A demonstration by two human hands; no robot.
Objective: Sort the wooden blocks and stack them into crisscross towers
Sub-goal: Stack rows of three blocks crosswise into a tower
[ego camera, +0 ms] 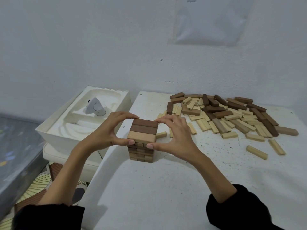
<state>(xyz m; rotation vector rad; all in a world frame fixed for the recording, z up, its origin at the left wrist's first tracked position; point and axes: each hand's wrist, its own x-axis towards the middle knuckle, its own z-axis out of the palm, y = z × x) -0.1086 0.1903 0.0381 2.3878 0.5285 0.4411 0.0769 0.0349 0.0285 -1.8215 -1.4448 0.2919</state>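
a crisscross tower [141, 143] stands upright, two dark blocks and one light on top; loose blocks [230, 115] lie heaped right of it.

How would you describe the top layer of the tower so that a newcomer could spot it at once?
On the white table, look at the tower between the left hand and right hand. Its top layer is three blocks side by side. Unlike the loose pile at the back right, it is neatly aligned: two dark blocks, then one pale block nearest the camera.
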